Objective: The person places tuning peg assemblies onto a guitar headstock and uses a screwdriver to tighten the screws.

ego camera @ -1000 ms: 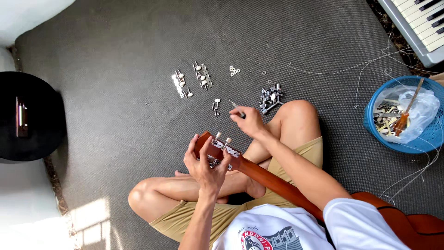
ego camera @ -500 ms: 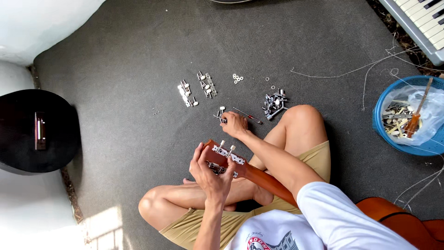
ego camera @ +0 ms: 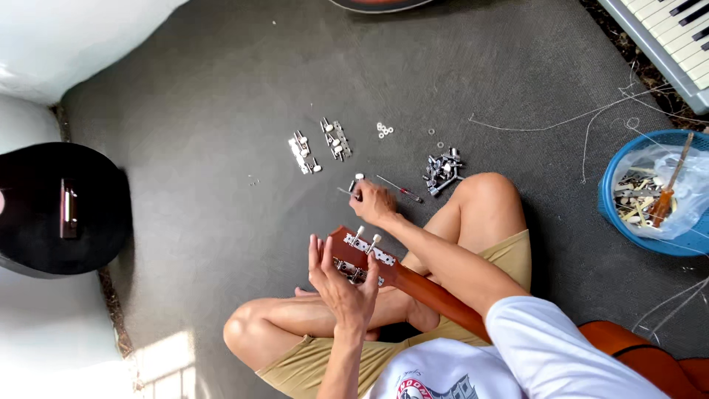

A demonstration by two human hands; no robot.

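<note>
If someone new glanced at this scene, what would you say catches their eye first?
Probably the reddish-brown guitar headstock at the centre, steadied by the left hand over crossed legs. Just above it, the right hand reaches to a small metal part on the grey carpet, beside rows of silver tuning machines. At the right edge sits a blue bowl of bits.

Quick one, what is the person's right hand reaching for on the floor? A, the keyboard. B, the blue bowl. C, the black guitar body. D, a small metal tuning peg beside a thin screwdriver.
D: the right hand rests on a small tuning peg on the grey mat, beside the thin screwdriver.
</note>
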